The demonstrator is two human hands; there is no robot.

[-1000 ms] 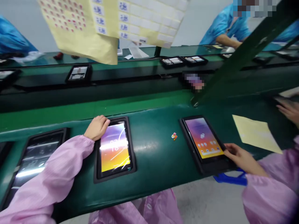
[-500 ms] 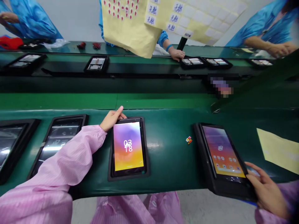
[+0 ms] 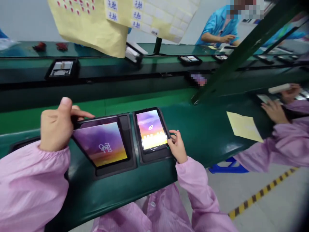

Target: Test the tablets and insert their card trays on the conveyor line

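Note:
My left hand (image 3: 58, 127) grips the far left corner of a lit tablet (image 3: 101, 143) and holds that end tilted up out of its black tray (image 3: 127, 141). Its screen glows purple to orange with white digits. My right hand (image 3: 177, 146) is curled on the near right edge of a second black tray (image 3: 154, 156), which holds another lit tablet (image 3: 152, 129) showing icons. The two trays stand side by side, touching, on the dark green bench (image 3: 200, 135). Both sleeves are pink.
A yellow sheet (image 3: 243, 126) lies on the bench to the right. Beyond it a pink-sleeved co-worker's hands (image 3: 274, 111) work. A green conveyor (image 3: 108, 104) runs behind, with more trays (image 3: 61, 68) further back. Yellow label sheets (image 3: 96, 25) hang overhead. A green post (image 3: 231, 58) slants right.
My left hand has lifted the far end of the left tablet out of its tray. My right hand has slid the right tray leftward until it sits against the left tray.

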